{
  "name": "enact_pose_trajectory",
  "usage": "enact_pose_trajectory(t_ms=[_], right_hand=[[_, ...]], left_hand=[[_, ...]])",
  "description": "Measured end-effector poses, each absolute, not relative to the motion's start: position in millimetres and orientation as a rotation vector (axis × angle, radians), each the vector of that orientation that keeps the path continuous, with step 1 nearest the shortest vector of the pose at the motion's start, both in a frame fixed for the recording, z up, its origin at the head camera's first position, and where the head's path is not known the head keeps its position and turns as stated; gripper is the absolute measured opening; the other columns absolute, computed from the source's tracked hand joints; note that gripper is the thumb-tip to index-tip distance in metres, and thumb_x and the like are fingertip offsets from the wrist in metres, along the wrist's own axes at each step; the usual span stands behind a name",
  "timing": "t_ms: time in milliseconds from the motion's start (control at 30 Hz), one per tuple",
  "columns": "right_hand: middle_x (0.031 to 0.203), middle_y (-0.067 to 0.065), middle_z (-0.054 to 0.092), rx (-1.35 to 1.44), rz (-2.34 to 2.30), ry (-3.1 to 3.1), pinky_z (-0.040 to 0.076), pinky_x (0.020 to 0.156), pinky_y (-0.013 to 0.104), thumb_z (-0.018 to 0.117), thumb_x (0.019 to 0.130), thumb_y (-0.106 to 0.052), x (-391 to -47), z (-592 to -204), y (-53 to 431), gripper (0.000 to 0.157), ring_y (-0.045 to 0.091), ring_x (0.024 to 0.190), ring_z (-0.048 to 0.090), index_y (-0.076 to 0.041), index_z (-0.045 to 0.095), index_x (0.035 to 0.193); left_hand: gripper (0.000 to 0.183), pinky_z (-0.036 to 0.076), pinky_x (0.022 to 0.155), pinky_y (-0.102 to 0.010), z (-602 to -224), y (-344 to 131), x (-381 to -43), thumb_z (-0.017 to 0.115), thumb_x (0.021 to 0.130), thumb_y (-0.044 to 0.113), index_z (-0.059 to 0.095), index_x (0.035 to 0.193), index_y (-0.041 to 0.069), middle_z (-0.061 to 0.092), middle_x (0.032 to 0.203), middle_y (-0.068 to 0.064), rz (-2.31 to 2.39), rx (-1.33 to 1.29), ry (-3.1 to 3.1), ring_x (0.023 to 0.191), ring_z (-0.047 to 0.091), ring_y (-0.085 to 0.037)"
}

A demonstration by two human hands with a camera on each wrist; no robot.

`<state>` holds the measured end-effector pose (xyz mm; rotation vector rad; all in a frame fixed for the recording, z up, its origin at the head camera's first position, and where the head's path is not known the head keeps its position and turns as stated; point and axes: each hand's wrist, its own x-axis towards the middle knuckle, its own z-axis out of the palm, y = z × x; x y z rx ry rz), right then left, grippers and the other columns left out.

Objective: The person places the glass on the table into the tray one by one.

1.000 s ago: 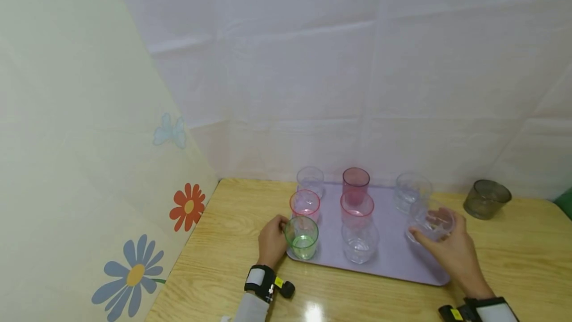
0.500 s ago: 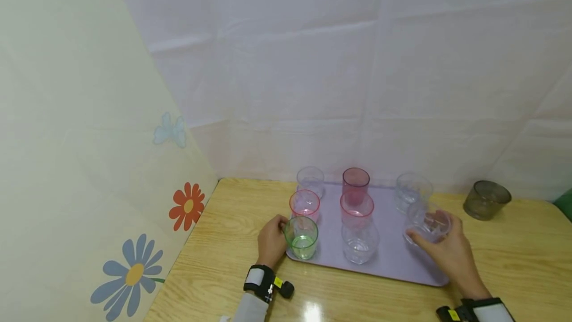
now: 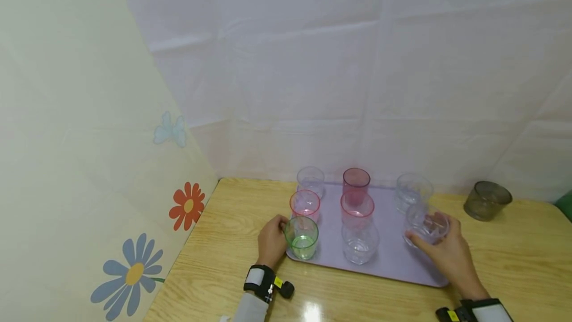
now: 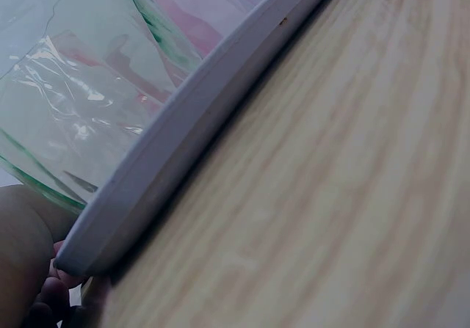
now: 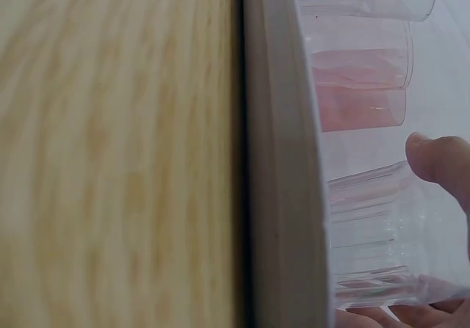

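My right hand [image 3: 449, 252] grips a clear glass [image 3: 424, 227] over the right part of the lilac tray [image 3: 395, 262], thumb on the near side and fingers round the far side. In the right wrist view this clear glass [image 5: 367, 232] stands close over the tray, base towards it. My left hand [image 3: 271, 242] is at the tray's left edge beside a green glass [image 3: 302, 240]. The left wrist view has its fingers [image 4: 55, 291] curled at the tray's corner [image 4: 95, 247], partly hidden below the rim. Clear, pink and dark red glasses share the tray.
Behind the held glass stands another clear glass [image 3: 413, 193]. A smoky grey glass [image 3: 487, 200] is on the wooden table [image 3: 214, 262], right of the tray. A pale sheet [image 3: 290, 63] hangs behind, and a flowered wall [image 3: 89, 163] rises at left.
My right hand has shifted slightly left with the clear glass, which looks a little more upright. The left hand and the other glasses have stayed in place.
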<state>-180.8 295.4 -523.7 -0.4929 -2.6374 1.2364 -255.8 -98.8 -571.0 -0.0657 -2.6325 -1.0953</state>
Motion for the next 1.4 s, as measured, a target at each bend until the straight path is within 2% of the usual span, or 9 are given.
enact_pose_trajectory(t_ms=[300,733,1033,1233,1400], right_hand=[[0.158,0.043,0.035,-0.479,1.248,-2.641,0.032,0.113,0.075,0.087,0.088,-0.039,-181.6,-524.1,294.6,0.114,0.065,0.142,0.037,0.010,0.015,0.161],[0.156,0.045,0.036,-0.458,1.226,-2.674,0.030,0.112,0.077,0.084,0.089,-0.047,-184.9,-525.7,299.0,0.119,0.067,0.142,0.034,0.010,0.010,0.163],[0.159,0.044,0.032,-0.457,1.248,-2.688,0.029,0.113,0.077,0.083,0.090,-0.047,-186.6,-525.7,299.9,0.120,0.066,0.144,0.031,0.009,0.007,0.164],[0.156,0.045,0.036,-0.427,1.244,-2.676,0.030,0.112,0.077,0.083,0.091,-0.046,-186.9,-526.6,299.8,0.119,0.067,0.142,0.034,0.010,0.007,0.163],[0.157,0.046,0.031,-0.420,1.254,-2.692,0.031,0.111,0.078,0.082,0.091,-0.048,-187.1,-526.6,300.8,0.121,0.068,0.141,0.034,0.009,0.004,0.164]], left_hand=[[0.010,0.045,0.066,-0.028,-571.2,-99.3,-255.8,0.066,0.096,0.006,0.073,0.094,0.013,0.067,0.081,0.002,-1.092,-0.079,-2.626,0.072,0.056,-0.010],[0.011,0.045,0.066,-0.027,-573.5,-100.0,-258.3,0.066,0.097,0.005,0.073,0.095,0.013,0.067,0.082,0.002,-1.105,-0.069,-2.641,0.072,0.055,-0.009],[0.011,0.045,0.066,-0.027,-573.3,-100.1,-255.7,0.066,0.096,0.005,0.073,0.095,0.013,0.067,0.082,0.002,-1.117,-0.072,-2.630,0.072,0.056,-0.009],[0.011,0.045,0.067,-0.027,-573.7,-99.7,-257.5,0.066,0.096,0.005,0.073,0.096,0.013,0.066,0.082,0.003,-1.103,-0.067,-2.635,0.073,0.056,-0.009],[0.010,0.045,0.067,-0.028,-571.5,-99.1,-256.8,0.066,0.095,0.005,0.073,0.095,0.012,0.066,0.082,0.001,-1.132,-0.048,-2.650,0.072,0.056,-0.011]])
